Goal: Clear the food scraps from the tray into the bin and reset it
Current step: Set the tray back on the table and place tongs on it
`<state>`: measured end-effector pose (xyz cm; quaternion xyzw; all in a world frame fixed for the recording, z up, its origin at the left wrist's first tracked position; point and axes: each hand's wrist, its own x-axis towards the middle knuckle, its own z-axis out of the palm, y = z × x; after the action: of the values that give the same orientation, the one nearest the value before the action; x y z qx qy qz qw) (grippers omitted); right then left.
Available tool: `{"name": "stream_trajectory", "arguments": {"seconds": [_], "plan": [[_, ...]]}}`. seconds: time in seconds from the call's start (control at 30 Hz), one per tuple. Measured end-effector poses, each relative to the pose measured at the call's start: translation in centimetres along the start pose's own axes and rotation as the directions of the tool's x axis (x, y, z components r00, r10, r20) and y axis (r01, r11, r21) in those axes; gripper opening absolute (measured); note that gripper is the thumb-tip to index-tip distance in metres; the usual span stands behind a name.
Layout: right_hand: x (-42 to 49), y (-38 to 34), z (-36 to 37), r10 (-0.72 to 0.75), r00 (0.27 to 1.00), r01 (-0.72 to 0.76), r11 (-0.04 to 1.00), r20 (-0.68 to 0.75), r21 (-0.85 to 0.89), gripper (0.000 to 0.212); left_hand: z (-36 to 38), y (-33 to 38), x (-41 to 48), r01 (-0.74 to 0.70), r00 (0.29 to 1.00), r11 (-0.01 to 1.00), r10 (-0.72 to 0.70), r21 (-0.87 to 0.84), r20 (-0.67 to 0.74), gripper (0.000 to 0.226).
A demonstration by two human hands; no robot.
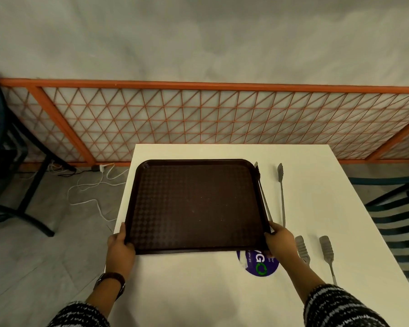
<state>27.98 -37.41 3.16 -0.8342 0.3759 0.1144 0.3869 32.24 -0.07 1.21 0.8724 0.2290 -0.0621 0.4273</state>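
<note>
A dark brown tray (196,204) lies flat over the white table (316,208), its left side reaching past the table's left edge. Its textured surface looks bare except for a few tiny pale specks. My left hand (119,246) grips the tray's near left corner. My right hand (280,244) grips its near right corner. No bin is in view.
Metal tongs (281,192) lie right of the tray, one arm against the tray's rim. A second pair of tongs (326,251) lies near my right wrist. A round purple sticker (257,265) shows below the tray. Chairs stand at left (7,161) and right (399,220). Cables (92,185) trail on the floor.
</note>
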Motion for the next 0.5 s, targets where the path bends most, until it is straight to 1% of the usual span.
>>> {"name": "stream_trajectory", "arguments": {"seconds": [0.1,0.17,0.23,0.3,0.37,0.43,0.5], "plan": [[-0.2,-0.5,-0.5,-0.079,0.988,0.070,0.995,-0.132,-0.071,0.037,0.2,-0.7,-0.4,-0.026,0.995,0.999,0.029,0.041,-0.093,0.055],[0.0,-1.0,-1.3,-0.144,0.964,0.127,0.988,-0.222,-0.087,0.031,0.5,-1.2,-1.0,-0.105,0.975,0.985,0.129,0.138,-0.182,0.052],[0.7,-1.5,-1.4,-0.192,0.947,0.150,0.973,-0.258,-0.176,0.037,1.1,-2.0,-1.8,-0.148,0.954,0.959,0.203,0.242,-0.219,0.051],[1.6,-1.8,-1.2,-0.171,0.954,0.114,0.967,-0.248,-0.227,0.050,1.8,-2.5,-2.5,-0.140,0.950,0.947,0.211,0.288,-0.232,0.050],[2.6,-1.9,-0.8,-0.108,0.968,0.060,0.976,-0.228,-0.211,0.061,2.2,-2.9,-2.9,-0.153,0.949,0.935,0.229,0.319,-0.217,0.055],[3.5,-2.0,-0.3,-0.068,0.974,0.034,0.986,-0.214,-0.162,0.063,2.4,-3.2,-2.9,-0.174,0.946,0.924,0.253,0.341,-0.203,0.057],[4.4,-1.8,0.2,-0.061,0.972,0.026,0.988,-0.225,-0.155,0.063,2.6,-3.5,-2.7,-0.171,0.945,0.913,0.258,0.370,-0.200,0.059]]}}
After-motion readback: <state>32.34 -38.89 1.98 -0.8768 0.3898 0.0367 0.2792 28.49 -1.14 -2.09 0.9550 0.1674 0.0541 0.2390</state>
